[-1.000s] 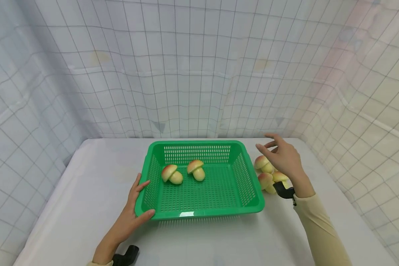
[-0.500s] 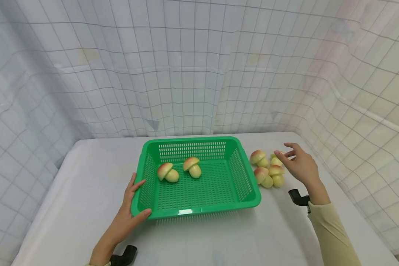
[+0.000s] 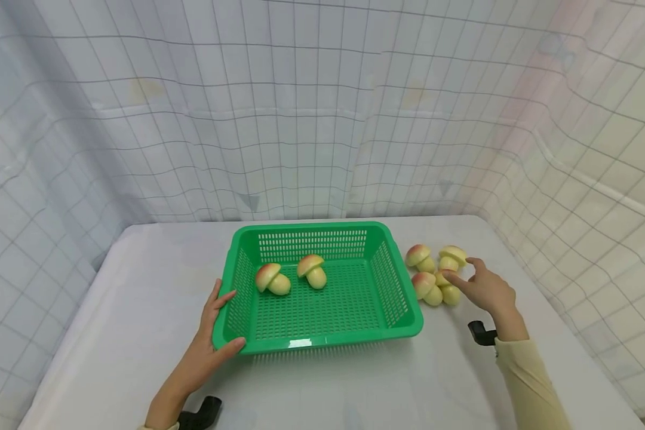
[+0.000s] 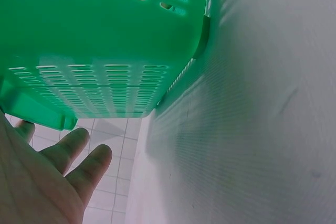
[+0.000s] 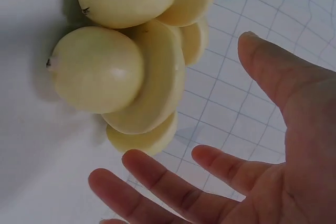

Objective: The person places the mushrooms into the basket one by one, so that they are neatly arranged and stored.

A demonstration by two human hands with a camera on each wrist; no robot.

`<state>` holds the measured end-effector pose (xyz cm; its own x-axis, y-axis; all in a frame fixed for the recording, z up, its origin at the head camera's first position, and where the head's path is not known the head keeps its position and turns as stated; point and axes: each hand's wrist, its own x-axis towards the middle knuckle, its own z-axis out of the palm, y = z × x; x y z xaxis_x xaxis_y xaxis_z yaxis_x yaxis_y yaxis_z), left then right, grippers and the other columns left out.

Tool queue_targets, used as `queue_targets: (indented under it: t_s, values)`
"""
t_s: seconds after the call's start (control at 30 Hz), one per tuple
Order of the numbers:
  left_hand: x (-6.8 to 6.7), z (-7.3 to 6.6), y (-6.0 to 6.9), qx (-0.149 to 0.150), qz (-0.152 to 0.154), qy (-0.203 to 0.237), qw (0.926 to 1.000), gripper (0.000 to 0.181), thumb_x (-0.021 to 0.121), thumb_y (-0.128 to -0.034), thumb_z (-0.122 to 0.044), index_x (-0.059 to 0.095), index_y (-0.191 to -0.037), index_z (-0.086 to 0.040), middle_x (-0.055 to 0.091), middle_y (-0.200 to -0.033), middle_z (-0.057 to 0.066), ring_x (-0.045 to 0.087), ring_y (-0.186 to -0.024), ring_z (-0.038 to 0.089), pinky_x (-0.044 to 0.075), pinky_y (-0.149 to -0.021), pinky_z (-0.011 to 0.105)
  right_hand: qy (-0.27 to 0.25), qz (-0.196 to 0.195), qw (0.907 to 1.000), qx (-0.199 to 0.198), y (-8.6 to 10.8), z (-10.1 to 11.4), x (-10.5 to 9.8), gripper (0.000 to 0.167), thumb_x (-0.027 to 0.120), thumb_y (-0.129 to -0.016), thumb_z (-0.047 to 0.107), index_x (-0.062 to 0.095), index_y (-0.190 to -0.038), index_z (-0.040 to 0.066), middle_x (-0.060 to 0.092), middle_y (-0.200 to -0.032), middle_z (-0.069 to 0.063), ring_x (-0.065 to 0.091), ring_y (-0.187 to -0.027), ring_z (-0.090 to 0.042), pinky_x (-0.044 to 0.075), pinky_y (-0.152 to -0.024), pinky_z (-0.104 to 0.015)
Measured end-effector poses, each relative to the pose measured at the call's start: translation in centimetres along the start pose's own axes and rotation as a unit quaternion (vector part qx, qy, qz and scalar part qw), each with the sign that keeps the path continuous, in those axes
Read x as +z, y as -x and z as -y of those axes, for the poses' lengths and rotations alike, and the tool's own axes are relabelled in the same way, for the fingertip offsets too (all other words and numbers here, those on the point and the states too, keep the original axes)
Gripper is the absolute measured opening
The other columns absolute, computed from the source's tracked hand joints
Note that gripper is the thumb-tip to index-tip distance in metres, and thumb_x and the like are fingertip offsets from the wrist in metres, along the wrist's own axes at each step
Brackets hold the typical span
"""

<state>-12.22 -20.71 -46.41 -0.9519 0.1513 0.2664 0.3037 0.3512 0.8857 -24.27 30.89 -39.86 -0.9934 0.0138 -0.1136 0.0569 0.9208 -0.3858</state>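
While your left hand [image 3: 203, 351] rests spread on the green basket [image 3: 333, 339] rim, your right hand [image 3: 489, 291] hangs wide beside the mushrooms [image 3: 431, 292].

Glossy plastic is seen in the basket [image 3: 333, 340], smooth, faintly shiny skin on the artificial mushrooms [image 3: 316, 276], and rippled cloth in the checked curtain [image 3: 301, 125].

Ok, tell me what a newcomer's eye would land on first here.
Most likely the green basket, bright in the middle of the white table, with two mushrooms lying in its left half. Next, perhaps, the four mushrooms bunched just to its right, with the right hand close beside them. The left hand is at the basket's left edge.
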Motion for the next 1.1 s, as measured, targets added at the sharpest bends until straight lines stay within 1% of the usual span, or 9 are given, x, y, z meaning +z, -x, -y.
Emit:
queue_targets:
  t_s: [0.13,0.27,0.43,0.6,0.8,0.9,1.1]
  values:
    - [0.0,0.0,0.0,-0.004,-0.002,-0.003,1.0,0.079,0.065,-0.0848,-0.009,0.022,-0.15,-0.02,-0.013,-0.156,-0.006,-0.009,-0.14,0.031,0.016,-0.092,0.073,0.011,0.024,0.9995,0.019,-0.1,-0.3,0.8,0.102,0.042,-0.083,0.075,0.022,-0.145,-0.003,0.058,-0.113,-0.03,0.06,-0.089,-0.042,0.043,-0.06,-0.047]
    - [0.1,0.0,0.1,-0.006,0.002,-0.003,1.0,0.079,0.065,-0.0851,-0.009,0.021,-0.15,-0.02,-0.014,-0.156,-0.007,-0.009,-0.14,0.032,0.016,-0.092,0.072,0.017,0.033,0.999,0.025,-0.2,-0.6,1.4,0.103,0.041,-0.083,0.076,0.021,-0.145,-0.004,0.055,-0.115,-0.035,0.057,-0.093,-0.047,0.042,-0.063,-0.051]
    - [0.2,0.1,0.2,-0.007,0.0,-0.004,1.0,0.078,0.065,-0.0851,-0.009,0.022,-0.15,-0.018,-0.013,-0.156,-0.008,-0.009,-0.14,0.032,0.016,-0.092,0.072,0.016,0.037,0.9988,0.027,-0.3,-0.8,2.1,0.102,0.041,-0.083,0.076,0.021,-0.145,-0.004,0.055,-0.114,-0.036,0.057,-0.092,-0.047,0.043,-0.062,-0.049]
    - [0.2,0.3,0.1,-0.008,-0.002,-0.007,0.9999,0.078,0.065,-0.0854,-0.009,0.022,-0.15,-0.019,-0.013,-0.156,-0.01,-0.009,-0.14,0.03,0.015,-0.093,0.072,0.007,0.037,0.9989,0.029,-0.3,-0.8,2.1,0.1,0.041,-0.085,0.074,0.022,-0.144,-0.004,0.055,-0.114,-0.034,0.057,-0.091,-0.046,0.042,-0.062,-0.048]
    - [0.1,0.5,0.1,-0.004,-0.005,-0.013,0.9999,0.078,0.065,-0.0852,-0.009,0.022,-0.15,-0.018,-0.013,-0.157,-0.007,-0.008,-0.14,0.03,0.016,-0.093,0.071,-0.004,0.038,0.9989,0.026,-0.5,-0.9,2.2,0.098,0.04,-0.086,0.072,0.022,-0.144,-0.004,0.054,-0.117,-0.034,0.057,-0.094,-0.047,0.042,-0.062,-0.048]
    - [0.1,0.6,0.1,-0.005,-0.006,-0.012,0.9999,0.078,0.065,-0.0856,-0.009,0.021,-0.15,-0.019,-0.013,-0.156,-0.008,-0.008,-0.14,0.03,0.016,-0.093,0.072,-0.008,0.035,0.9991,0.024,-0.6,-1.0,2.3,0.097,0.04,-0.086,0.072,0.022,-0.144,-0.003,0.053,-0.119,-0.034,0.055,-0.097,-0.048,0.043,-0.064,-0.049]
    - [0.1,0.6,0.1,-0.005,-0.009,-0.012,0.9999,0.079,0.065,-0.0855,-0.009,0.021,-0.15,-0.02,-0.013,-0.156,-0.008,-0.008,-0.14,0.03,0.015,-0.093,0.072,-0.019,0.042,0.9988,0.018,-0.9,-1.2,2.6,0.096,0.038,-0.087,0.072,0.024,-0.144,-0.004,0.047,-0.127,-0.037,0.05,-0.104,-0.053,0.042,-0.069,-0.057]
